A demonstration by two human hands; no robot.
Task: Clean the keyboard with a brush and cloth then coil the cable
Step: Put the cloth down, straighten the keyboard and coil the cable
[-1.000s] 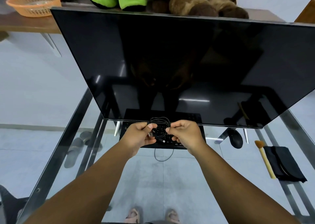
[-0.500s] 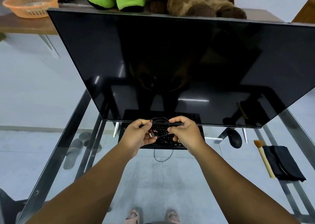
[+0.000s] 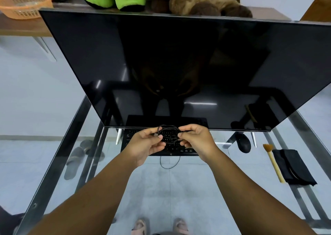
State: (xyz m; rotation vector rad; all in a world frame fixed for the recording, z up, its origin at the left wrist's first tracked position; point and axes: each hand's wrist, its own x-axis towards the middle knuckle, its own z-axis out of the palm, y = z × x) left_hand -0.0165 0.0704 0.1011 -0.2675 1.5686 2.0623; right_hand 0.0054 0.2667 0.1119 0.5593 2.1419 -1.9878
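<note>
Centre of the frame: the cable (image 3: 168, 134) is being held in small black loops above the keyboard (image 3: 186, 149), between both hands.
Left hand: the left hand (image 3: 146, 145) is being kept pinched on the left side of the loops, with the metal plug (image 3: 156, 135) showing by the thumb.
Right hand: the right hand (image 3: 198, 141) is being kept pinched on the right side of the loops, fingers curled.
Loose end: one slack loop of cable is hanging below the front edge of the keyboard, lower centre.
Keyboard: it is lying on the glass table (image 3: 75, 127), partly hidden by the hands, just below the bottom edge of the monitor (image 3: 179, 64).
Right of the frame: the brush (image 3: 273, 162) is lying beside the folded black cloth (image 3: 293, 166), the two touching or nearly so; neither is being held.
Mouse: the mouse (image 3: 243, 142) is lying between the keyboard and the brush.
Upper left of the frame: an orange basket (image 3: 25, 4) is sitting on a shelf (image 3: 21, 27).
</note>
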